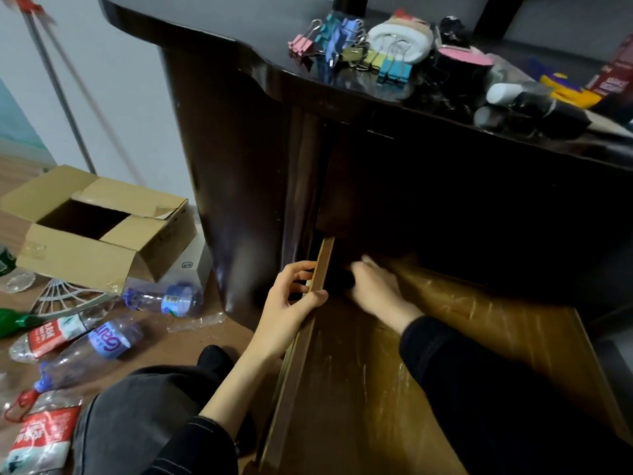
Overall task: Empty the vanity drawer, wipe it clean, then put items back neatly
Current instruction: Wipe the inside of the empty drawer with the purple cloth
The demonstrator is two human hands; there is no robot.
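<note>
On the floor at far left we see an open cardboard box (102, 234) and scattered plastic bottles (102, 341), none of our concern. Next comes our left hand (291, 303), clasped round the left wall of the drawer (394, 389), thumb over the top edge, fingers outside. The drawer stands pulled well out of the dark vanity (239, 166), its wooden floor bare and glossy where we can see it. Our right hand (373, 293) reaches to the shadowed back beside something dark; blur hides whether it grasps that or lies flat, so we cannot tell. We judge the drawer stiff, fairly heavy and slick on its varnish, so the side walls are the place to steady it. The binder clips (342, 42) and tubes (534, 104) lie on the vanity's top, light and easily pinched one by one
</note>
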